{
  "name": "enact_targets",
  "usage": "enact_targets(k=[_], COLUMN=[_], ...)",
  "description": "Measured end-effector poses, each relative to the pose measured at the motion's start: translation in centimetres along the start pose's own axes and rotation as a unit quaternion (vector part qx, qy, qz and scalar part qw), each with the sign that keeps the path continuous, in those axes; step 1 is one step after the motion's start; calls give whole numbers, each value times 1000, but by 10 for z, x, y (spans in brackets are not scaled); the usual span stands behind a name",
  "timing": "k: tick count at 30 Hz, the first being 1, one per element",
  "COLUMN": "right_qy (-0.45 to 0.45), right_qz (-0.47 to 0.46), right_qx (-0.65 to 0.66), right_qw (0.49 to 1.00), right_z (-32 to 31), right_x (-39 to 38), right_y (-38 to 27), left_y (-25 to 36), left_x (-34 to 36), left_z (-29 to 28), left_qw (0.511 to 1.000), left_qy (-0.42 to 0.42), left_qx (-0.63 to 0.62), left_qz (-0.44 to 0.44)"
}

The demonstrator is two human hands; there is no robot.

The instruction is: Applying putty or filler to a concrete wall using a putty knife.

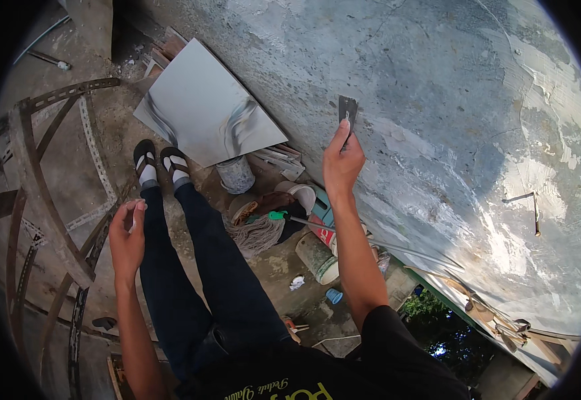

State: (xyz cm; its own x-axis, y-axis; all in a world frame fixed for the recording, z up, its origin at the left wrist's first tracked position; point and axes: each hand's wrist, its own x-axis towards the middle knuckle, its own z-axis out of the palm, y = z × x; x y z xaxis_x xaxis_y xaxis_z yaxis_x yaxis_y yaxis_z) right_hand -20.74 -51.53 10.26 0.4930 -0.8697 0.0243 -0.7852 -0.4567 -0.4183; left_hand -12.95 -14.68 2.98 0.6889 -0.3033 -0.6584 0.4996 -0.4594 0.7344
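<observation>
My right hand point(344, 163) is closed round a putty knife point(348, 107) and reaches up to the grey wall point(437, 87). Its flat dark blade points away from me, close against the plaster; I cannot tell whether it touches. Pale, rough patches of filler streak the wall to the right of the knife. Lower on the left, my left hand point(126, 240) hangs over the floor beside my leg. Its fingers are curled in with the tips near the thumb, and anything between them is too small to make out.
A metal shelf frame point(50, 187) of slotted bars stands at the left. A pale square panel point(197, 100) leans near the wall's foot. Below it are a bucket point(236, 175), a mop head point(256, 235), another bucket point(317, 257) and a blue cup point(334, 295).
</observation>
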Motion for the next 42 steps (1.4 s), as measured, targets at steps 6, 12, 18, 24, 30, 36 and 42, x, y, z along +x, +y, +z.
enact_targets(k=[6, 12, 18, 24, 30, 36, 42], right_qy=[-12, -2, 3, -23, -4, -7, -2], right_qz=[-17, 13, -32, -10, 3, -26, -14], right_qx=[19, -2, 14, -7, -10, 15, -1], right_qw=[1000, 1000, 999, 1000, 1000, 1000, 1000], right_z=[-1, -5, 1, -1, 1, -1, 1], right_x=[6, 5, 12, 14, 4, 10, 10], right_y=[-22, -5, -24, -27, -5, -22, 1], left_y=[-5, 1, -5, -3, 1, 3, 0], left_x=[0, 0, 4, 5, 7, 7, 12], left_z=[-12, -7, -11, -14, -10, -11, -10], left_qw=[999, 1000, 1000, 999, 1000, 999, 1000], left_qy=[3, 4, -1, 2, 4, 0, -2], left_qx=[1, 7, 0, -6, 3, 6, -10], left_qz=[-47, -24, -31, -40, -26, -39, -27])
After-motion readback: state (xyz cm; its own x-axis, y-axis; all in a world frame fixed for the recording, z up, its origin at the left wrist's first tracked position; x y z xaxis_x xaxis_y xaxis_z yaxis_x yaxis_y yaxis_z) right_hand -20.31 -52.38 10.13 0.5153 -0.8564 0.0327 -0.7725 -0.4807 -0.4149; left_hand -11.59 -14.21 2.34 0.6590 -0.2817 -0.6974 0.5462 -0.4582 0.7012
